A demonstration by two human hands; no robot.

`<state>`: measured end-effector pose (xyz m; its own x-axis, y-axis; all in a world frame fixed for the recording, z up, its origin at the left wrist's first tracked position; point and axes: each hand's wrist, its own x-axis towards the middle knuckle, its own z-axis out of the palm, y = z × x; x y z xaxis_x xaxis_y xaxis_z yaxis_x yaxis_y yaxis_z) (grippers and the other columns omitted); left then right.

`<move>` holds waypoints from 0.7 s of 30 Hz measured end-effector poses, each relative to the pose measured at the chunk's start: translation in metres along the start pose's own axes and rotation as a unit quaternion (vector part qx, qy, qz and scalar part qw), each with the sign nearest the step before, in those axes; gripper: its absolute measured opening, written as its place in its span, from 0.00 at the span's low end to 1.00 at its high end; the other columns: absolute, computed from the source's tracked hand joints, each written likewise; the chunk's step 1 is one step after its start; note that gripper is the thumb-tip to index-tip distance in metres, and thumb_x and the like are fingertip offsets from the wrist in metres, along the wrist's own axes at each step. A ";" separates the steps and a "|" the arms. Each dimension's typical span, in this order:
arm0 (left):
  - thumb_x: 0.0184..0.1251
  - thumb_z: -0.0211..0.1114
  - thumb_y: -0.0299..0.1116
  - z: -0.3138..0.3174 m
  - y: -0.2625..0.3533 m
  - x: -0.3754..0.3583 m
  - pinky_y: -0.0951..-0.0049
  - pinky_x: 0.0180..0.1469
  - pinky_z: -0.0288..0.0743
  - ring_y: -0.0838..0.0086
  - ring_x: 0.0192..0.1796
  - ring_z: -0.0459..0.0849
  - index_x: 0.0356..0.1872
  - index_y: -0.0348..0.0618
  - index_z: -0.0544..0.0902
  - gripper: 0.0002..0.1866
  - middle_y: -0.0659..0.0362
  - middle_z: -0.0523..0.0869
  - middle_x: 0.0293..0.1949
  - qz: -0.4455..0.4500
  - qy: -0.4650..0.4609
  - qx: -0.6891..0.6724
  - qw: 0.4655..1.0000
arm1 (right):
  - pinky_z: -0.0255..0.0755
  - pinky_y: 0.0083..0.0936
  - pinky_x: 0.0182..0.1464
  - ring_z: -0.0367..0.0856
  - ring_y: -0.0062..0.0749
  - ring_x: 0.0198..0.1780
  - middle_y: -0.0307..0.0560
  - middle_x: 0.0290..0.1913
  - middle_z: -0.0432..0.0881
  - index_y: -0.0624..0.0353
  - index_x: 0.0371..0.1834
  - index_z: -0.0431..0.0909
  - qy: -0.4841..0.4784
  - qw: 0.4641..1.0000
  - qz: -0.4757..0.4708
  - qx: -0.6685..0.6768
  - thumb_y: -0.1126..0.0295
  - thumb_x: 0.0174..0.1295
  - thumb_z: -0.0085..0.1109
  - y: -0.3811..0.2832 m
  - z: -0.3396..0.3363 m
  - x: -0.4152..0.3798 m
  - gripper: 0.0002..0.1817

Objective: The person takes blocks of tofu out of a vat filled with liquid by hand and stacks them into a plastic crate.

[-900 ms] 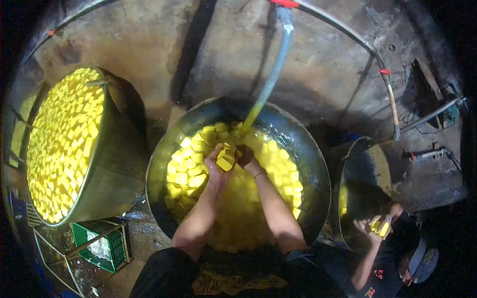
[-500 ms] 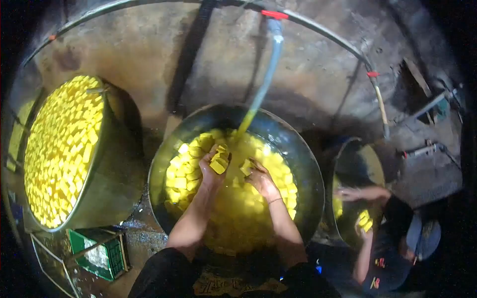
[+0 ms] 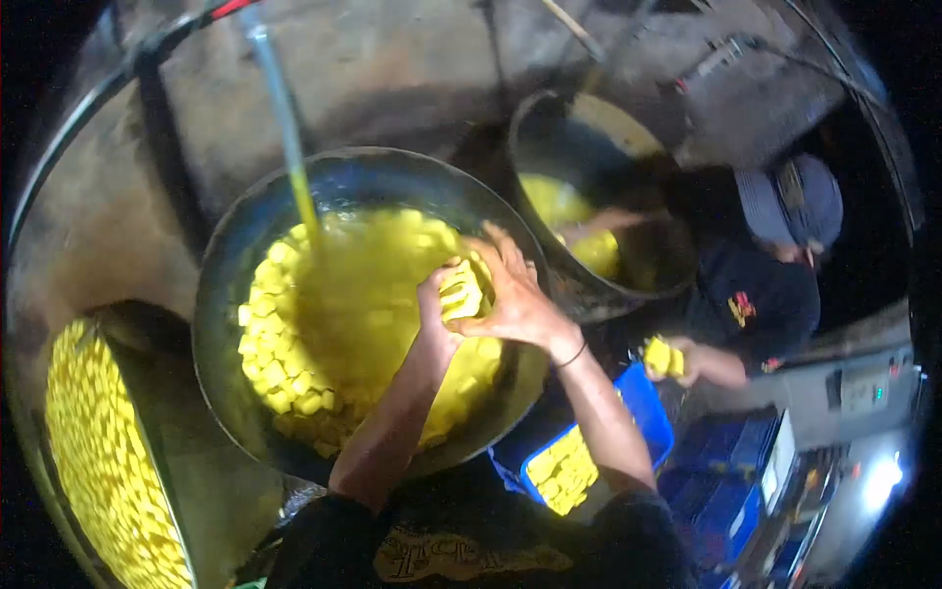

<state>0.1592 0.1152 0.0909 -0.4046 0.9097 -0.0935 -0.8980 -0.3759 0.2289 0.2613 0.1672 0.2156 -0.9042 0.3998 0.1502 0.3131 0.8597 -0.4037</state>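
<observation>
A small stack of yellow tofu blocks (image 3: 460, 293) is held above the right part of a wide round metal vat (image 3: 231, 393). My left hand (image 3: 432, 306) is closed around the stack from the left. My right hand (image 3: 515, 299) cups it from the other side, thumb along the bottom and fingers reaching over the top. Below, many more tofu blocks (image 3: 280, 358) lie in cloudy yellow water, piled thickest along the vat's left side. The hands partly hide how many blocks they hold.
A hose (image 3: 280, 98) runs into the vat. At lower left stands a big tub (image 3: 162, 442) full of tofu. A blue crate (image 3: 643, 393) with tofu sits at my right. Beyond it, a co-worker (image 3: 756, 285) holds tofu in one hand and reaches into another vat (image 3: 535, 128).
The view has swung right, bringing the blue crate into sight. My hands, earlier apart with tofu in each, have come together around one stack and lifted toward the vat's right side.
</observation>
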 end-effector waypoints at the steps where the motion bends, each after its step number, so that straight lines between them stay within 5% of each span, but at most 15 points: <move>1: 0.68 0.43 0.48 0.024 -0.016 -0.001 0.71 0.28 0.76 0.74 0.27 0.78 0.37 0.45 0.74 0.18 0.61 0.78 0.27 -0.030 0.031 0.030 0.999 | 0.51 0.49 0.67 0.50 0.65 0.68 0.66 0.66 0.55 0.53 0.67 0.56 -0.031 0.997 0.005 0.075 0.51 0.33 0.74 0.011 -0.009 -0.014 0.54; 3: 0.67 0.39 0.60 0.070 -0.059 -0.009 0.69 0.31 0.77 0.72 0.31 0.79 0.40 0.46 0.74 0.27 0.60 0.78 0.30 -0.086 0.093 0.060 0.990 | 0.48 0.47 0.69 0.49 0.63 0.69 0.64 0.67 0.55 0.52 0.70 0.55 -0.091 0.983 -0.027 0.156 0.53 0.38 0.72 0.042 -0.033 -0.047 0.53; 4: 0.66 0.37 0.66 0.093 -0.081 -0.018 0.68 0.33 0.77 0.70 0.33 0.80 0.42 0.46 0.74 0.32 0.60 0.78 0.32 -0.112 0.128 0.062 0.983 | 0.52 0.43 0.67 0.56 0.55 0.67 0.59 0.64 0.61 0.54 0.64 0.64 -0.050 0.967 -0.056 0.245 0.58 0.41 0.69 0.053 -0.046 -0.068 0.42; 6: 0.61 0.37 0.72 0.134 -0.123 -0.049 0.65 0.35 0.77 0.69 0.34 0.79 0.44 0.46 0.73 0.37 0.58 0.78 0.34 -0.211 0.166 0.108 0.957 | 0.58 0.36 0.64 0.64 0.42 0.62 0.52 0.60 0.67 0.56 0.57 0.70 -0.028 0.958 0.021 0.286 0.62 0.43 0.67 0.068 -0.076 -0.130 0.34; 8: 0.62 0.40 0.69 0.150 -0.181 -0.074 0.64 0.50 0.75 0.66 0.48 0.79 0.52 0.46 0.71 0.36 0.55 0.79 0.45 -0.290 0.134 0.132 0.938 | 0.62 0.29 0.60 0.68 0.33 0.57 0.46 0.56 0.69 0.57 0.52 0.73 0.072 0.914 0.153 0.370 0.64 0.43 0.66 0.075 -0.085 -0.207 0.29; 10: 0.60 0.39 0.72 0.108 -0.255 -0.097 0.62 0.64 0.61 0.66 0.63 0.67 0.65 0.43 0.63 0.44 0.52 0.70 0.61 -0.310 0.119 0.175 0.927 | 0.67 0.24 0.56 0.74 0.28 0.51 0.43 0.50 0.74 0.58 0.54 0.71 0.138 0.797 0.316 0.495 0.65 0.45 0.62 0.086 -0.075 -0.284 0.28; 11: 0.63 0.36 0.70 0.093 -0.276 -0.114 0.63 0.71 0.43 0.68 0.72 0.52 0.70 0.42 0.52 0.46 0.55 0.55 0.71 -0.338 0.069 0.227 0.911 | 0.69 0.26 0.55 0.75 0.28 0.51 0.44 0.49 0.76 0.60 0.55 0.70 0.184 0.721 0.337 0.576 0.64 0.48 0.60 0.099 -0.057 -0.323 0.28; 12: 0.66 0.33 0.67 0.055 -0.297 -0.128 0.63 0.71 0.41 0.68 0.72 0.51 0.70 0.41 0.53 0.43 0.56 0.55 0.71 -0.376 -0.010 0.262 0.889 | 0.71 0.30 0.57 0.76 0.32 0.52 0.46 0.50 0.77 0.62 0.56 0.69 0.252 0.601 0.376 0.659 0.61 0.53 0.60 0.112 -0.025 -0.362 0.27; 14: 0.71 0.37 0.56 -0.070 -0.349 -0.168 0.68 0.71 0.44 0.70 0.72 0.53 0.69 0.42 0.56 0.34 0.54 0.57 0.71 -0.398 -0.051 0.478 0.781 | 0.70 0.46 0.56 0.75 0.42 0.55 0.50 0.52 0.78 0.60 0.56 0.70 0.301 0.458 0.424 0.721 0.61 0.62 0.51 0.140 0.038 -0.425 0.21; 16: 0.66 0.45 0.54 -0.216 -0.425 -0.220 0.61 0.69 0.52 0.52 0.69 0.59 0.63 0.37 0.66 0.33 0.43 0.64 0.65 -0.440 -0.005 0.702 0.560 | 0.69 0.55 0.55 0.76 0.44 0.53 0.46 0.52 0.77 0.56 0.54 0.69 0.324 0.386 0.442 0.742 0.59 0.64 0.50 0.161 0.098 -0.463 0.19; 18: 0.59 0.51 0.47 -0.207 -0.414 -0.213 0.58 0.70 0.49 0.50 0.70 0.55 0.60 0.36 0.68 0.32 0.42 0.62 0.65 -0.384 -0.124 0.777 0.483 | 0.69 0.55 0.55 0.72 0.42 0.55 0.45 0.57 0.70 0.55 0.55 0.67 0.313 0.367 0.486 0.729 0.59 0.65 0.50 0.178 0.130 -0.473 0.19; 20: 0.49 0.59 0.37 -0.212 -0.395 -0.196 0.52 0.71 0.44 0.45 0.71 0.48 0.58 0.33 0.69 0.32 0.40 0.56 0.67 -0.238 -0.333 0.837 0.363 | 0.69 0.52 0.56 0.65 0.38 0.60 0.43 0.62 0.62 0.53 0.57 0.65 0.303 0.369 0.506 0.718 0.59 0.65 0.49 0.193 0.140 -0.467 0.19; 21: 0.46 0.62 0.33 -0.231 -0.392 -0.192 0.49 0.71 0.41 0.42 0.71 0.44 0.59 0.32 0.68 0.34 0.39 0.52 0.68 -0.147 -0.411 0.841 0.320 | 0.70 0.49 0.55 0.59 0.34 0.62 0.41 0.62 0.59 0.51 0.57 0.67 0.292 0.426 0.512 0.686 0.57 0.64 0.51 0.206 0.161 -0.473 0.20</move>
<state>0.5489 0.0470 -0.2045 0.4580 0.8607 -0.2223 0.7663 -0.2555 0.5895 0.7064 0.1040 -0.0844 -0.1462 0.6971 -0.7019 -0.3697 -0.6967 -0.6148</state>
